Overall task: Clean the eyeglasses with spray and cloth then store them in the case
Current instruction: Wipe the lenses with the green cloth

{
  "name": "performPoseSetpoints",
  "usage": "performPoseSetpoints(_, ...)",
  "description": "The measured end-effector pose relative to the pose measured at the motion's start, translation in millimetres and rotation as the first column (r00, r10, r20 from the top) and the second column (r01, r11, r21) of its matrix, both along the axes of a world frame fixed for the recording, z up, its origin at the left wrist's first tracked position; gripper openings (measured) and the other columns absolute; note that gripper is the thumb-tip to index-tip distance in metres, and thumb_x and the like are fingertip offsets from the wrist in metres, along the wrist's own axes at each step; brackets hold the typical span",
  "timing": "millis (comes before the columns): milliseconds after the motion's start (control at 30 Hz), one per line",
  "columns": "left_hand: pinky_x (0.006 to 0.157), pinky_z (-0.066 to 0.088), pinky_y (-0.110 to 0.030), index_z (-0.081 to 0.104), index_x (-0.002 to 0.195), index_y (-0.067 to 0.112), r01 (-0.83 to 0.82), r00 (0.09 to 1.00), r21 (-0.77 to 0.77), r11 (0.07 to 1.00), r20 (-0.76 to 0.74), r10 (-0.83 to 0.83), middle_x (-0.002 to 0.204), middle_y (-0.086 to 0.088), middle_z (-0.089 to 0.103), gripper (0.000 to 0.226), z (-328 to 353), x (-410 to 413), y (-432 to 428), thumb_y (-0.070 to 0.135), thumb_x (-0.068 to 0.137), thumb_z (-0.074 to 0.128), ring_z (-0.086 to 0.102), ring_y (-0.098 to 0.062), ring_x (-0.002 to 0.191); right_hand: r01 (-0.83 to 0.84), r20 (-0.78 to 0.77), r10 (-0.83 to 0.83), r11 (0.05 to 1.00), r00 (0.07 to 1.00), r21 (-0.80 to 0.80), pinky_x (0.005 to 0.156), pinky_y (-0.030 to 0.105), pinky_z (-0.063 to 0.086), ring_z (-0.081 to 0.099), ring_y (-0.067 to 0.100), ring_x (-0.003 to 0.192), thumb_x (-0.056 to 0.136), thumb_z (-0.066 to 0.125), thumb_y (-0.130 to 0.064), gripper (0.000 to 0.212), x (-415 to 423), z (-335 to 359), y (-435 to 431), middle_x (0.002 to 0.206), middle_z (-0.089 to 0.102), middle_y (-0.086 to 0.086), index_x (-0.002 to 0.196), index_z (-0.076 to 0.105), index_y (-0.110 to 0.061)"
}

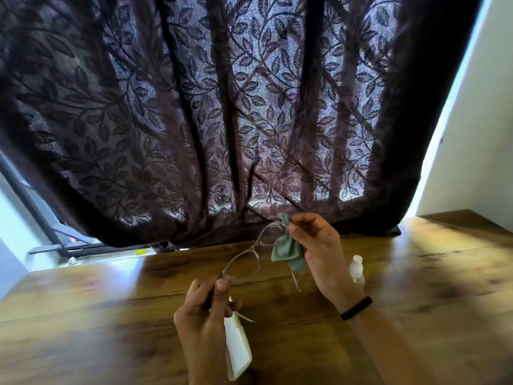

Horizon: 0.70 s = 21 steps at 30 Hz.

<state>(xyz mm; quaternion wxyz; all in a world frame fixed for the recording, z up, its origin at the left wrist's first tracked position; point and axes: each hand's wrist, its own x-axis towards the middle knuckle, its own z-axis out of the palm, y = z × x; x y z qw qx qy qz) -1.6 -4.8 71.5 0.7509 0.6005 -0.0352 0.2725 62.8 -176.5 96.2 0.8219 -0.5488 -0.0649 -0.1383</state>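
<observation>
Head view: eyeglasses held above the wooden table, long axis running near-left to far-right. Grey-green cloth hides the far lens, pinched by the right hand; left hand pinches the near corner, half-covering the white case.

Head view, down over table

Nothing to read here: no lettering, label, brand or number shows on the white case, the spray bottle or the cloth.
</observation>
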Motion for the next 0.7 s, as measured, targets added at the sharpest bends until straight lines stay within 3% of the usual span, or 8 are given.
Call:
performPoseSetpoints(100,0.052,0.051,-0.017,0.074,0.065,0.024,0.045,0.999,-0.013,0.999,-0.027,-0.045,0.063,0.007,0.053,0.018,1,0,2,0.021,0.073,0.059,0.045,-0.002,0.046,-0.002,0.04,0.004,0.999,0.999,-0.041,0.079,0.025,0.054,0.065,0.012,0.089,0.063,0.07,-0.014,0.028,3,0,0,0.092,0.07,-0.004,0.089,0.066,-0.022)
performPoseSetpoints(233,0.053,0.05,-0.015,0.074,0.066,0.023,0.081,0.996,-0.026,0.996,-0.02,-0.081,0.064,0.009,0.055,0.018,4,-1,2,0.02,0.074,0.058,0.045,-0.002,0.047,0.022,0.049,-0.012,0.975,0.999,-0.221,0.076,0.014,0.051,0.063,0.01,0.092,0.065,0.07,-0.023,0.026,5,-2,1,0.101,0.066,0.001,0.09,0.069,-0.031)
performPoseSetpoints(333,0.051,0.05,-0.015,0.074,0.064,0.022,0.09,0.996,-0.059,0.994,-0.01,-0.091,0.064,0.01,0.06,0.02,6,0,0,0.017,0.074,0.057,0.048,-0.001,0.046,0.053,0.015,-0.05,0.955,0.999,-0.293,0.074,0.01,0.049,0.061,0.007,0.089,0.066,0.07,-0.027,0.017,5,-6,1,0.098,0.064,0.001,0.083,0.067,-0.033)
performPoseSetpoints(533,0.053,0.051,-0.015,0.074,0.064,0.024,0.056,0.998,-0.09,0.994,-0.011,-0.057,0.06,0.014,0.056,0.021,4,0,-4,0.016,0.074,0.057,0.048,0.0,0.046,0.025,-0.062,-0.047,0.945,0.997,-0.326,0.059,0.006,0.045,0.061,-0.007,0.066,0.078,0.068,-0.012,0.014,3,-25,3,0.072,0.068,-0.014,0.077,0.069,-0.026)
performPoseSetpoints(700,0.054,0.051,-0.015,0.074,0.064,0.025,0.031,0.999,-0.118,0.993,-0.004,-0.031,0.062,0.013,0.058,0.021,2,1,-5,0.017,0.074,0.057,0.048,-0.001,0.048,0.056,-0.151,-0.12,0.925,0.981,-0.377,0.061,0.01,0.048,0.063,0.008,0.074,0.078,0.069,-0.015,0.006,-2,-47,9,0.08,0.07,-0.001,0.084,0.07,-0.016)
